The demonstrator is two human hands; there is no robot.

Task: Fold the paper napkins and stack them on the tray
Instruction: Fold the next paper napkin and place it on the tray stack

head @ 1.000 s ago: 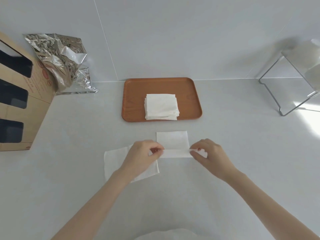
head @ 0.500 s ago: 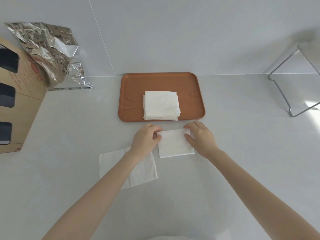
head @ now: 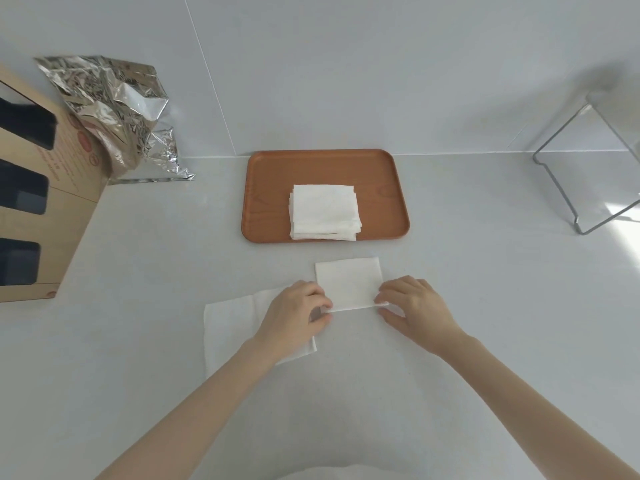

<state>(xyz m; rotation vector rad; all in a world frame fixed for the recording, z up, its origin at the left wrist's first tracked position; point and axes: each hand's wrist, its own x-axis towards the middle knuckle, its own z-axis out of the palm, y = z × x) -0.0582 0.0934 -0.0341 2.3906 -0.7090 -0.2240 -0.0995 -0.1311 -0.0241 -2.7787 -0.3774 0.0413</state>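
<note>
A folded white napkin (head: 348,284) lies on the counter just in front of the brown tray (head: 270,188). My left hand (head: 294,317) pinches its near left corner and my right hand (head: 412,306) pinches its near right corner, with the near edge slightly raised. A stack of folded napkins (head: 323,211) sits on the tray's front half. Another unfolded napkin (head: 230,323) lies flat to the left, partly under my left hand and forearm.
A cardboard box (head: 41,202) with dark cut-outs stands at the far left, with a crumpled foil bag (head: 114,112) behind it against the wall. A wire-frame stand (head: 588,181) is at the right. The white wall runs right behind the tray.
Both hands moved from the napkin's far corners back to its near corners and now grip the near edge. The napkin stays folded in the same spot.
</note>
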